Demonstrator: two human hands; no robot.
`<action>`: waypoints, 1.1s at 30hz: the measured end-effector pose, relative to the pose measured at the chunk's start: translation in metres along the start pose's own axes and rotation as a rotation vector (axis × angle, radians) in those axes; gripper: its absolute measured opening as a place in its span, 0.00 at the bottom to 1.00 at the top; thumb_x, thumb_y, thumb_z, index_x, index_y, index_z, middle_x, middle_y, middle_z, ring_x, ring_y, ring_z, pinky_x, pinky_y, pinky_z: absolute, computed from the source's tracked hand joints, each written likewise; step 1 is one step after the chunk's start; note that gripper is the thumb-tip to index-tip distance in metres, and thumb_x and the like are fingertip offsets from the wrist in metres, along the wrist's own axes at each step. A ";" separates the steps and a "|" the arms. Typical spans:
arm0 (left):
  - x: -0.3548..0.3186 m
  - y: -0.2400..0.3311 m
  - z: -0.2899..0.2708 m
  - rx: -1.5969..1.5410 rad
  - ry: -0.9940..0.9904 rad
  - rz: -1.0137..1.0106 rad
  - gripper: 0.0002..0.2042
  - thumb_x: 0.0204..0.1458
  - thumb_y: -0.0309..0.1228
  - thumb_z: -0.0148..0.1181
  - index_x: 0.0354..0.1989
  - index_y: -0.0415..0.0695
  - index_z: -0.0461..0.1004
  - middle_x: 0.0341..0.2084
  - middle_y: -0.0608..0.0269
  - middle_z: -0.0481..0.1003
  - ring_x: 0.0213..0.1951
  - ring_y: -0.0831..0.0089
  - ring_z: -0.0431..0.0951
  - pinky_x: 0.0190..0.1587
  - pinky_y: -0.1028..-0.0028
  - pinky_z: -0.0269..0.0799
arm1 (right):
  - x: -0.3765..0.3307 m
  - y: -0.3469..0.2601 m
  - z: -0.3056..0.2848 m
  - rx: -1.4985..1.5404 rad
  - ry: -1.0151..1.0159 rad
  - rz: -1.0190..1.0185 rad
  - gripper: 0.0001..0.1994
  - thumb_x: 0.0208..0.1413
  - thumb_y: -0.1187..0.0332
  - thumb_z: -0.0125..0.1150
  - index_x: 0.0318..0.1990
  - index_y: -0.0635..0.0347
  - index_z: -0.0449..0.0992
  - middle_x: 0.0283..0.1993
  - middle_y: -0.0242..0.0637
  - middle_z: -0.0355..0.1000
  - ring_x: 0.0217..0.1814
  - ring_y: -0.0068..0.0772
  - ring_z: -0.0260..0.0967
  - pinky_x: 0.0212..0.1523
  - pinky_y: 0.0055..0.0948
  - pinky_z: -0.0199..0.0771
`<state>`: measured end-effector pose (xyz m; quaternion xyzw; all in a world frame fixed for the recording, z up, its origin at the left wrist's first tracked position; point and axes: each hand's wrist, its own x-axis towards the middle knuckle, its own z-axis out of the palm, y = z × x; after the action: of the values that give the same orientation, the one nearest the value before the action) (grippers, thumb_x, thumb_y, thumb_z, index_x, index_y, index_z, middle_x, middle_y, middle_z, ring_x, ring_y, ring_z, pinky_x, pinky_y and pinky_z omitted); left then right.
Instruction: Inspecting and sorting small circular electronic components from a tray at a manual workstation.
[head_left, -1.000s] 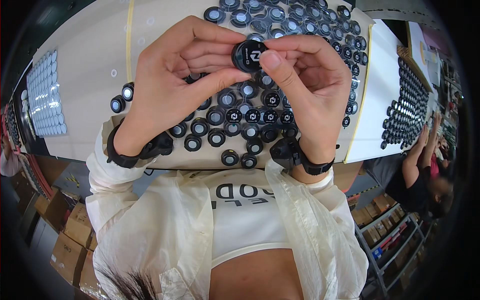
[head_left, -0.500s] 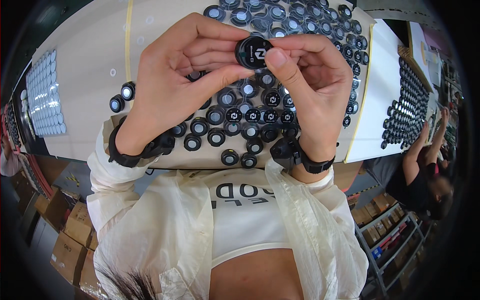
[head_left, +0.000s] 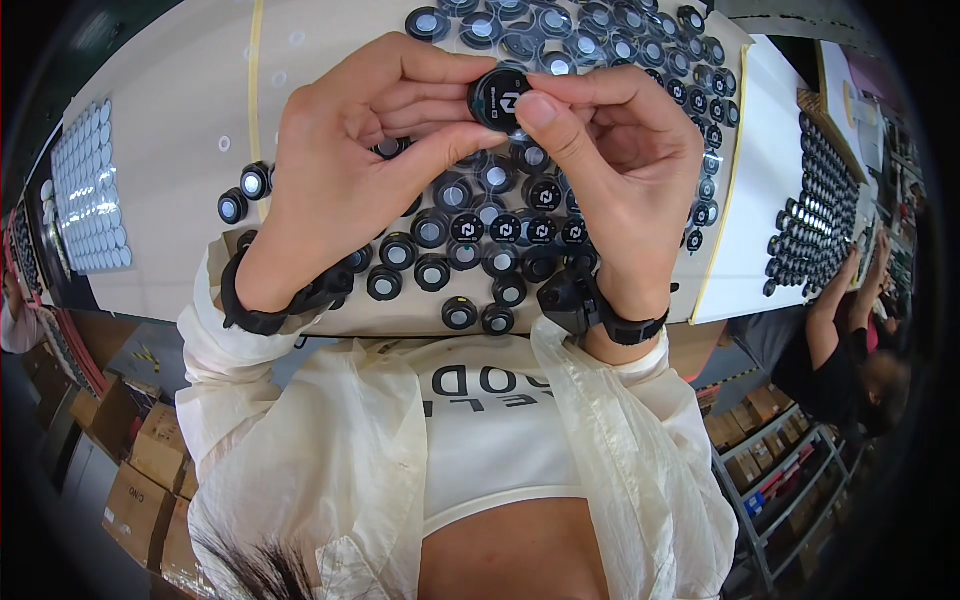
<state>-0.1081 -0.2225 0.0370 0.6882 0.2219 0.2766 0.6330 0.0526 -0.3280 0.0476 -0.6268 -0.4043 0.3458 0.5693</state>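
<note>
A round black cap-like disc with a white emblem on its face is held up over the table. My left hand pinches its left side between thumb and fingers. On its right edge, the thumb and forefinger of my right hand grip it, the thumb tip pressed against its face. Below and beyond my hands lie many similar round black pieces. Some, such as this piece, show pale grey centres; others, such as this labelled piece, carry the white emblem.
Rows of pale round discs lie on a sheet at the far left. A yellow tape line crosses the table. On a white surface at right stand more black pieces, near another person's arms. Cardboard boxes sit below left.
My right thumb and forefinger have slid slightly left, the thumb reaching farther over the disc's face. The disc has shifted and turned a little. My left hand has barely moved.
</note>
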 end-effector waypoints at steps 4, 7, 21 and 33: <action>-0.002 -0.001 0.003 0.046 0.034 -0.040 0.17 0.50 0.14 0.64 0.50 0.29 0.73 0.43 0.49 0.79 0.45 0.68 0.82 0.50 0.73 0.80 | 0.002 0.006 0.007 0.090 0.087 -0.010 0.05 0.50 0.75 0.73 0.35 0.63 0.83 0.25 0.22 0.73 0.24 0.07 0.56 0.24 0.12 0.53; -0.003 0.000 0.003 0.156 0.037 -0.031 0.17 0.51 0.14 0.64 0.50 0.30 0.73 0.44 0.50 0.79 0.44 0.68 0.82 0.50 0.73 0.80 | 0.003 0.007 0.007 0.065 0.087 0.008 0.05 0.51 0.75 0.73 0.35 0.63 0.84 0.25 0.22 0.73 0.24 0.07 0.56 0.24 0.12 0.53; 0.004 0.001 -0.002 0.265 0.001 0.064 0.18 0.53 0.15 0.62 0.54 0.28 0.71 0.46 0.50 0.78 0.48 0.66 0.81 0.51 0.72 0.80 | 0.005 0.016 0.008 -0.209 0.146 -0.178 0.07 0.49 0.71 0.73 0.37 0.60 0.85 0.24 0.28 0.73 0.24 0.15 0.61 0.24 0.17 0.57; 0.137 -0.016 -0.093 0.968 -0.050 0.317 0.17 0.44 0.29 0.68 0.44 0.35 0.79 0.32 0.45 0.80 0.35 0.52 0.81 0.42 0.62 0.78 | -0.002 0.001 0.010 -0.264 -0.034 -0.145 0.10 0.56 0.75 0.64 0.46 0.62 0.81 0.38 0.33 0.78 0.35 0.22 0.70 0.36 0.21 0.69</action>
<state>-0.0660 -0.0614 0.0392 0.9342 0.2024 0.2181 0.1968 0.0426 -0.3257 0.0453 -0.6594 -0.5000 0.2579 0.4986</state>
